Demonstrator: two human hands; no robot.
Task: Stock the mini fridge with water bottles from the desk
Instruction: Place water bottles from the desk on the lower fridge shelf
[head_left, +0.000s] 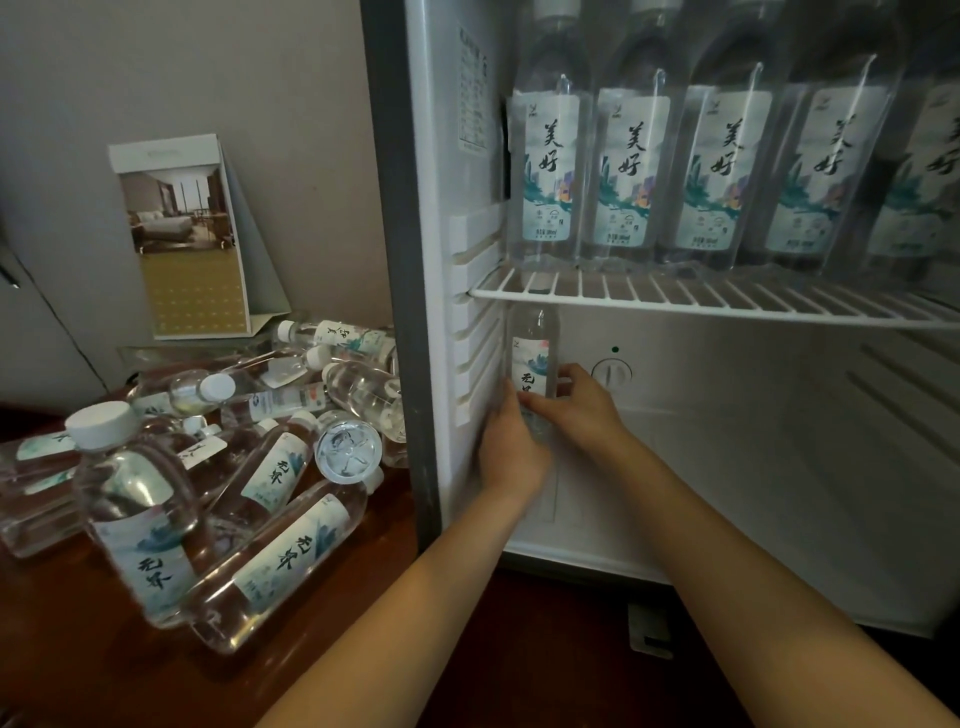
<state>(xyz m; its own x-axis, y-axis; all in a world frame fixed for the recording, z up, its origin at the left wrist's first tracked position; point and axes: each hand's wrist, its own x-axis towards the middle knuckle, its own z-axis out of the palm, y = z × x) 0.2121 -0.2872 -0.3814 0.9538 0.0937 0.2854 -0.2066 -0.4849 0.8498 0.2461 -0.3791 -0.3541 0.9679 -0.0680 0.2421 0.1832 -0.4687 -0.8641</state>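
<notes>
Mini fridge (727, 415), lower compartment: upright bottle (531, 358) in left hand (511, 447), right hand (576, 400)

Dim room on my feed; mini fridge (727, 441) walls brightest, glare on desk bottles (291, 551), left hand (511, 452) slightly smeared, edges fisheye-bent.

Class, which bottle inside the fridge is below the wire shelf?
The small bottle at lower left, held by the left hand and right hand; the tall bottles stand on the wire shelf.
</notes>
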